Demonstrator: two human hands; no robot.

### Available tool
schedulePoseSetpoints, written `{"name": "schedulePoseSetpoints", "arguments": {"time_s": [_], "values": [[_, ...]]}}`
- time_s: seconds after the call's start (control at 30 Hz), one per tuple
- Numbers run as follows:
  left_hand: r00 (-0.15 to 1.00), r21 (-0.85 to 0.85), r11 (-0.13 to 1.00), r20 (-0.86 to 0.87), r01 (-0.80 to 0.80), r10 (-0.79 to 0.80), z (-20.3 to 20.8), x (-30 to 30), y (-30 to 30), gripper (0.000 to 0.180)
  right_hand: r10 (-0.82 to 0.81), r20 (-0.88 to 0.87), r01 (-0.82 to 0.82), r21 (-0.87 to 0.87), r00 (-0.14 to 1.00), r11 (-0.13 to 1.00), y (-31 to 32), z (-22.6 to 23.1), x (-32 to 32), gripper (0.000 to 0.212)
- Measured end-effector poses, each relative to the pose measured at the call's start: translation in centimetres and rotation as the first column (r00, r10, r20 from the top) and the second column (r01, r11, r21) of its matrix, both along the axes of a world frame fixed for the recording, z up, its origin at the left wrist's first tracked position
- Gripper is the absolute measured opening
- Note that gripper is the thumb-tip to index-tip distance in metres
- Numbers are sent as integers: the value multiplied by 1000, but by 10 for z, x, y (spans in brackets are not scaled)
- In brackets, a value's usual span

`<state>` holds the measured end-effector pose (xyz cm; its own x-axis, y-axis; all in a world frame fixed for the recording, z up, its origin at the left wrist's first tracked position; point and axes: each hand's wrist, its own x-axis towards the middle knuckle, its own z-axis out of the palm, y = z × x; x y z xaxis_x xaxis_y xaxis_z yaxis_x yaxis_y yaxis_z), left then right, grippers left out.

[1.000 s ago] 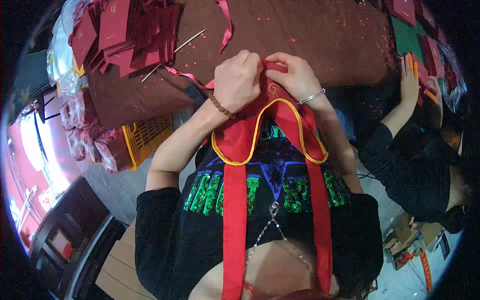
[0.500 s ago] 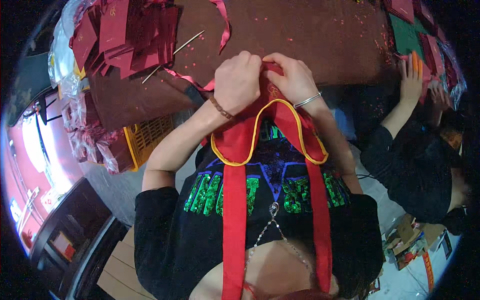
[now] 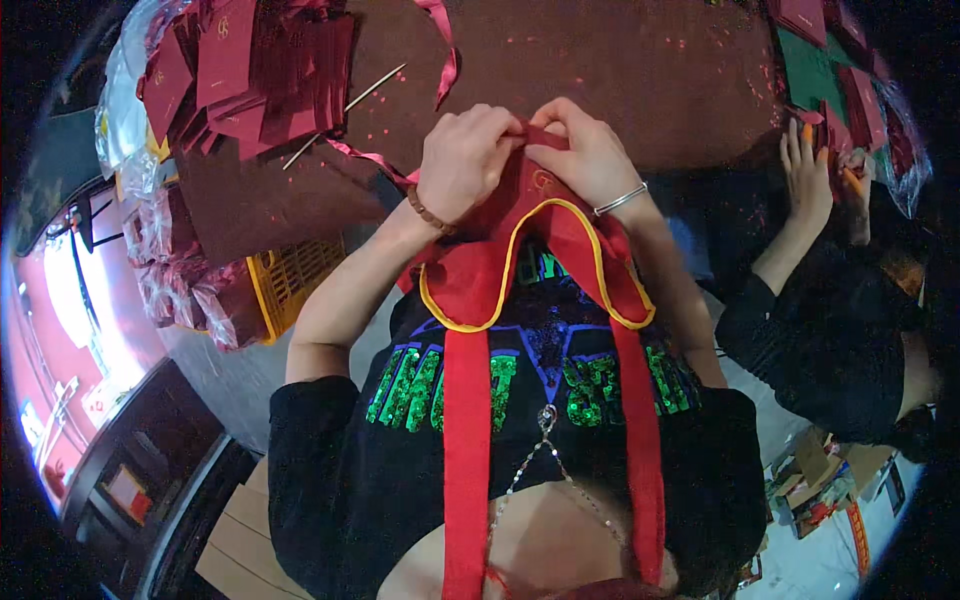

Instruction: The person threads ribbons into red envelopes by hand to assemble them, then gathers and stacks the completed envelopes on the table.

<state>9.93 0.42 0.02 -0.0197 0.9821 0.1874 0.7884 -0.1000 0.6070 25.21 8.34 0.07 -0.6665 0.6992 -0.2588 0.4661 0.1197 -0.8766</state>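
Observation:
Both my hands meet at the near edge of the brown table. A dark red pouch-like piece [image 3: 535, 178] with a small gold emblem is pinched between them by its upper end. My left hand [image 3: 468, 155] has its fingers curled closed on the left part of that end. My right hand [image 3: 580, 150] grips the right part between thumb and bent forefinger. The lower end of the piece rests against my red apron [image 3: 468, 290] with yellow trim. My fingers hide part of the piece's upper end.
A pile of similar dark red pieces [image 3: 250, 75], a thin pale stick [image 3: 378, 86] and a pink ribbon [image 3: 447, 50] lie on the brown table [image 3: 600, 60]. A yellow crate [image 3: 290, 285] stands below its left edge. At the right, a co-worker's hands [image 3: 808, 180] handle red pieces.
My left hand has turned slightly and shifted a little left, its fingertips now showing at the piece's upper end. The co-worker's hands have moved a little nearer.

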Motion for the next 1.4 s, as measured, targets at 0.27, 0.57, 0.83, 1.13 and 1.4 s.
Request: {"name": "schedulePoseSetpoints", "arguments": {"time_s": [0.27, 0.57, 0.83, 1.13, 1.4], "values": [[989, -162, 976, 25, 148, -146, 6, -32, 27, 20, 102, 137, -145, 354, 985, 924, -9, 13, -4, 27], [764, -635, 455, 374, 624, -527, 11, -54, 88, 29, 144, 154, -197, 422, 978, 885, -17, 13, -3, 30], [724, -547, 495, 621, 675, -300, -6, -45, 81, 22, 44, 61, -60, 283, 997, 957, -15, 16, 2, 28], [805, -284, 957, 555, -54, 210, -4, -39, 63, 30, 44, -30, -36, 222, 999, 974, -10, 12, 8, 27], [856, -314, 923, 516, 222, -30, -6, -25, 24, 22, 95, 109, -136, 476, 989, 869, 4, 11, 26, 27]]}}
